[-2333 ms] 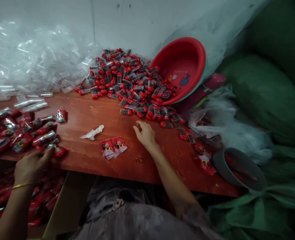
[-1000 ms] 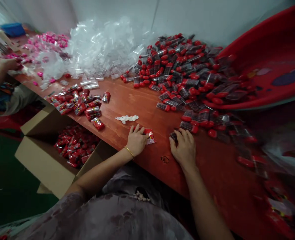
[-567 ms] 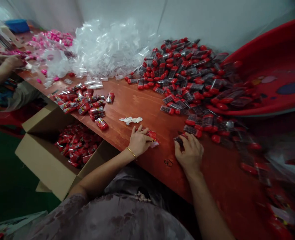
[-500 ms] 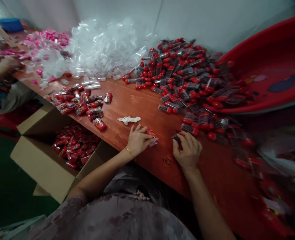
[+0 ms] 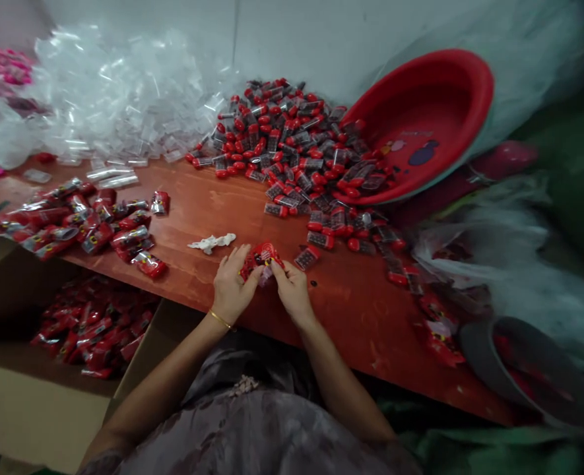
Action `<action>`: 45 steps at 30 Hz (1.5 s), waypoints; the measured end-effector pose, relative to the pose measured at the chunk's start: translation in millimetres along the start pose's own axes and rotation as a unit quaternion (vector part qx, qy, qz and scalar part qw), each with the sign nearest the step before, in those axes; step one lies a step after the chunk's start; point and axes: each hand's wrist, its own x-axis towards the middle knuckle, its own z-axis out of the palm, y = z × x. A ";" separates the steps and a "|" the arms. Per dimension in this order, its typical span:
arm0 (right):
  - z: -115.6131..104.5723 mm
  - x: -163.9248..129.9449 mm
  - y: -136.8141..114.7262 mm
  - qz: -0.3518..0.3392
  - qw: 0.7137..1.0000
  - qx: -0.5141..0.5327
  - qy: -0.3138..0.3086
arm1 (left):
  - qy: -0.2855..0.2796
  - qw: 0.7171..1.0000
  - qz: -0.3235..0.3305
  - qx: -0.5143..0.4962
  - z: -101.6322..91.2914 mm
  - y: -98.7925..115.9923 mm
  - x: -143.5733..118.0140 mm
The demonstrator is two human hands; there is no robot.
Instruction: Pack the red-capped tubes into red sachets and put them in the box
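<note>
Brown cardboard forms the open box (image 5: 19, 409) below the table's (image 5: 371, 316) near edge at our left, with many red wrapped packs (image 5: 96, 330) inside. By the table's right end a grey bowl (image 5: 484, 363) holds something red, too blurred to name.

Near the middle of the near edge, we have a red printed packet (image 5: 266, 253) between both hands. Our left hand (image 5: 231, 284) closes thumb and fingers on its left side; our right hand (image 5: 294, 290) pinches its right side, thumb against forefinger. Its printed red part faces the far edge and its pale part points toward us; our fingers cover too much to tell its long axis.

Just beyond our right fingertips lies a lone red-capped container (image 5: 306, 257), slanting, its cap toward the far right. A small dark bead (image 5: 313, 283) is near it. Left of the packet are a crumpled white scrap (image 5: 212, 243) and, farther left, more wrapped packs (image 5: 98, 221).

Toward the far edge, red-capped containers (image 5: 282, 145) pile up and run into the tilted red basin (image 5: 474, 86), partly blocking its mouth. Clear plastic pieces (image 5: 123, 99) fill the far left.
</note>
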 end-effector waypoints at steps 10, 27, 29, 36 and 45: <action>-2.4 -13.4 4.6 -0.024 0.997 -0.054 0.055 | -0.077 0.920 -0.191 -0.334 21.6 8.8 4.7; -95.8 48.7 7.2 0.011 0.827 -0.561 0.048 | -0.029 0.798 -0.380 -0.467 9.0 21.7 8.9; -96.5 41.9 10.3 0.001 0.813 -0.583 0.017 | -0.041 0.796 -0.381 -0.469 11.2 22.8 6.0; -98.8 -1.3 1.0 0.113 0.811 -0.563 0.111 | -0.016 0.824 -0.353 -0.442 11.1 19.9 3.0; -66.4 28.1 -13.1 0.214 0.789 -0.575 0.032 | -0.013 0.828 -0.356 -0.433 13.2 23.9 -3.0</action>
